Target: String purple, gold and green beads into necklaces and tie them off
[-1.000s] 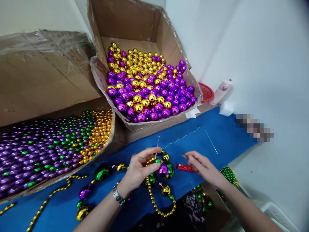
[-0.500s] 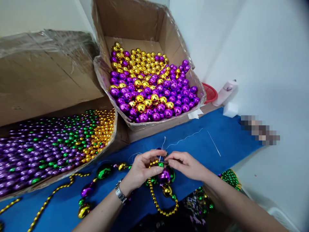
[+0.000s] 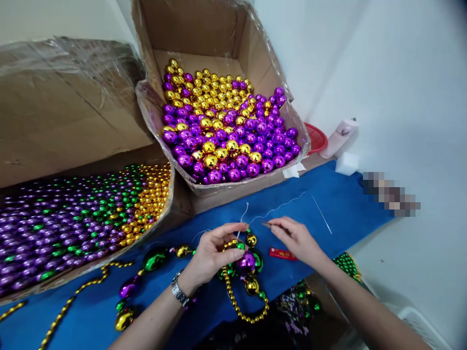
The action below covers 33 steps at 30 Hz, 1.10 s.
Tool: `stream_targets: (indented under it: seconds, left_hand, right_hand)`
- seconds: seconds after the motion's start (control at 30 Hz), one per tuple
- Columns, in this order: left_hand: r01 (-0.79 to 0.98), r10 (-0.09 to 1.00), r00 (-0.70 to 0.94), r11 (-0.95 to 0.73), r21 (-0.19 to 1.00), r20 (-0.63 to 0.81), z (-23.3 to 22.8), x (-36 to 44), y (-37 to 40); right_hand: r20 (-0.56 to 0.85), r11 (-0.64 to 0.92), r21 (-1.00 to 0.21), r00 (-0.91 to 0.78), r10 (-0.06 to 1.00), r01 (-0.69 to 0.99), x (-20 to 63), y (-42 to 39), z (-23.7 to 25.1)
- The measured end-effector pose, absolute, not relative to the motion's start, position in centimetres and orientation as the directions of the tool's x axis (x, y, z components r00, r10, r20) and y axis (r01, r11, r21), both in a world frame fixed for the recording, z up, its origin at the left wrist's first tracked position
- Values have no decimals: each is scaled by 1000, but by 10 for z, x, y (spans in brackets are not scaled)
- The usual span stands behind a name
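Observation:
My left hand (image 3: 219,248), with a metal watch at its wrist, pinches a bead necklace (image 3: 246,262) of gold, green and purple beads between thumb and fingers. White thread ends (image 3: 243,216) stick up from the pinch. A loop of small gold beads (image 3: 228,287) hangs below that hand. To the right, my right hand (image 3: 294,238) is closed around a small pointed metal tool (image 3: 268,224), its tip directed left, apart from the beads. Most of the tool is hidden by the fingers. A strand with larger beads (image 3: 155,260) lies left of my left hand.
Two cardboard boxes stand behind: one with large gold and purple balls (image 3: 233,146), another with smaller purple, green and gold beads (image 3: 91,218). On the blue cloth (image 3: 350,204) lie a red packet (image 3: 281,253), a white stick (image 3: 322,215) and a white block (image 3: 346,164).
My right hand has drawn away from the beads to the right, with the pointed tool in it. The red packet now shows beside it. My left hand keeps its pinch.

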<state>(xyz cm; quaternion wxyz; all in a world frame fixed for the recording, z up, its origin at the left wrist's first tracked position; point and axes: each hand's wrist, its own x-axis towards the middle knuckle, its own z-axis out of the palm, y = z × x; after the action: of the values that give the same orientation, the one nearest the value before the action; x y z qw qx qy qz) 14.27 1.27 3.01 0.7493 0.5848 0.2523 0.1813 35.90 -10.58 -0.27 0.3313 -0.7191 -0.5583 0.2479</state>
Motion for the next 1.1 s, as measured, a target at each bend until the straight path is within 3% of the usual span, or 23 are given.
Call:
stream_targets:
  seconds: [0.17, 0.3, 0.4, 0.57, 0.7, 0.87, 1.1]
  left_hand:
    - [-104, 623, 772, 314, 944, -123, 28, 145, 15]
    - [-141, 619, 779, 327, 935, -99, 32, 151, 15]
    - [-136, 622, 777, 323, 937, -102, 33, 153, 13]
    - [-131, 596, 797, 322, 938, -94, 32, 152, 11]
    - [-128, 579, 810, 327, 936, -91, 31, 151, 9]
    - [-91, 562, 822, 287, 953, -91, 31, 149, 6]
    - [-67, 523, 847, 292, 954, -100, 32, 150, 4]
  right_hand:
    - [32, -374, -475, 441, 897, 796, 397, -132, -35]
    - [10, -301, -374, 328, 944, 877, 389, -148, -33]
    - [-38, -196, -367, 196, 980, 909, 374, -155, -32]
    - [-67, -193, -394, 182, 981, 899, 362, -157, -43]
    - [-73, -165, -530, 149, 986, 832, 358, -148, -24]
    - [-89, -68, -710, 6, 996, 701, 350, -124, 38]
    - [6, 97, -577, -115, 993, 811, 332, -79, 61]
